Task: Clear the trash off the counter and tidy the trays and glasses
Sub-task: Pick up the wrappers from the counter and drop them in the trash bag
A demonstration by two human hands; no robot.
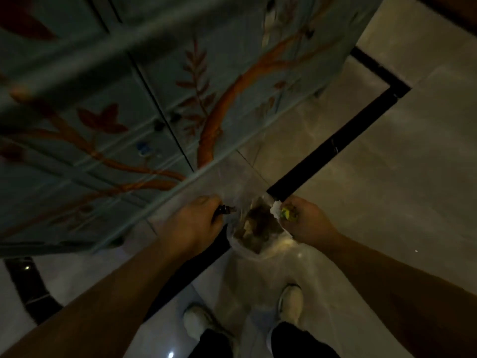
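Observation:
A clear plastic trash bag (260,244) hangs open between my hands, above the floor and my shoes. Brownish trash (258,223) lies inside its mouth. My left hand (191,223) is closed on the bag's left edge, and a small dark object (224,210) sticks out of the fist. My right hand (307,220) is closed on the bag's right edge together with a white and yellow-green wrapper (284,212). The counter top, trays and glasses are out of view.
A pale blue cabinet (144,104) painted with orange branches stands close ahead on the left, with small dark knobs (158,125) on its doors. The tiled floor (387,156) has a black inlay strip (335,143). My white shoes (291,303) are directly below the bag.

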